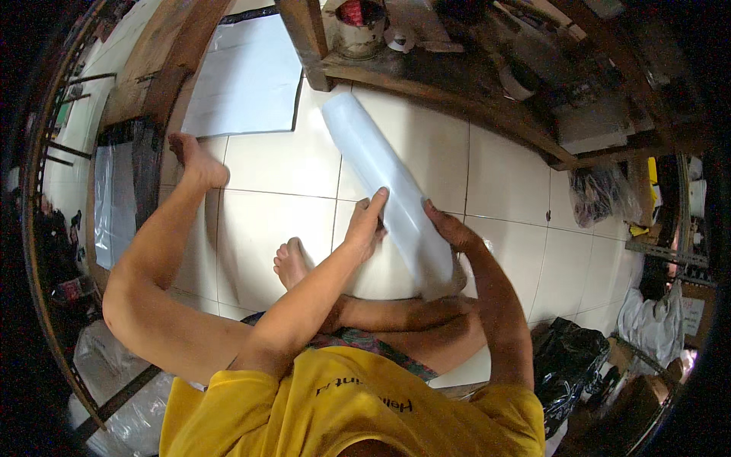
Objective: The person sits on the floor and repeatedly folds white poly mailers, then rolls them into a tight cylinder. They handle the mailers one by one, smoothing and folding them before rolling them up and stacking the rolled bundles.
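A long, pale bluish-white bundle (pixel 381 171) of glossy plastic-like sheet, rolled or folded, slants over the tiled floor, its far end up and to the left. My left hand (pixel 367 227) grips its left edge, thumb lying on top and fingers tucked beneath. On the opposite edge, my right hand (pixel 452 227) is closed with the thumb on the near side; its other fingers are mostly hidden. The bundle's near end is over my folded leg, slightly blurred. Flat on the floor at the upper left lies a white sheet or stack (pixel 247 76) with black edges.
A wooden shelf (pixel 442 91) spans the far right, carrying a stained can (pixel 359 30) and a tape roll (pixel 399 38). A clear plastic bag (pixel 601 194) lies below it. Black plastic bags (pixel 567 365) sit at my right; a wooden beam (pixel 156 84) stands left.
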Demonstrator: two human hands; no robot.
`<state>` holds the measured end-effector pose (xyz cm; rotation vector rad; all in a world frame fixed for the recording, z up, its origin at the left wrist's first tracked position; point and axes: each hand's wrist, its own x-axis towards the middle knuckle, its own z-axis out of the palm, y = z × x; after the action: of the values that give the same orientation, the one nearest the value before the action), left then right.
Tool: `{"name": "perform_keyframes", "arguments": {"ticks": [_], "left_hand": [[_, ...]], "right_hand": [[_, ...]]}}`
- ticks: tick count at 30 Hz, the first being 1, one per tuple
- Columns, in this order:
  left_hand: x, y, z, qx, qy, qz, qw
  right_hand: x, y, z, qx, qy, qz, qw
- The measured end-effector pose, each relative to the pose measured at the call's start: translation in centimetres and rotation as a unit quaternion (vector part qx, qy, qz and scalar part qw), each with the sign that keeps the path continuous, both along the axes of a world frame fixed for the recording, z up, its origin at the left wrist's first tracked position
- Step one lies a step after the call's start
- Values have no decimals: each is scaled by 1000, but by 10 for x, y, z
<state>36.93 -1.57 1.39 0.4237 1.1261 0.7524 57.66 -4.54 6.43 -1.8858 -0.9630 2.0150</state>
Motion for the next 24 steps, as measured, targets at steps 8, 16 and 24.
{"name": "perform_keyframes", "arguments": {"ticks": [8,16,24], "left_hand": [[-7,5,10,13,-52,64,997],[-29,1,116,361,156,46,918],[-41,0,124,545,203,-61,811]], "right_hand": [[-37,-55,-40,43,175,-75,981],[-96,-20,47,343,-127,34,930],[-92,-15,23,473,24,4,881]]}}
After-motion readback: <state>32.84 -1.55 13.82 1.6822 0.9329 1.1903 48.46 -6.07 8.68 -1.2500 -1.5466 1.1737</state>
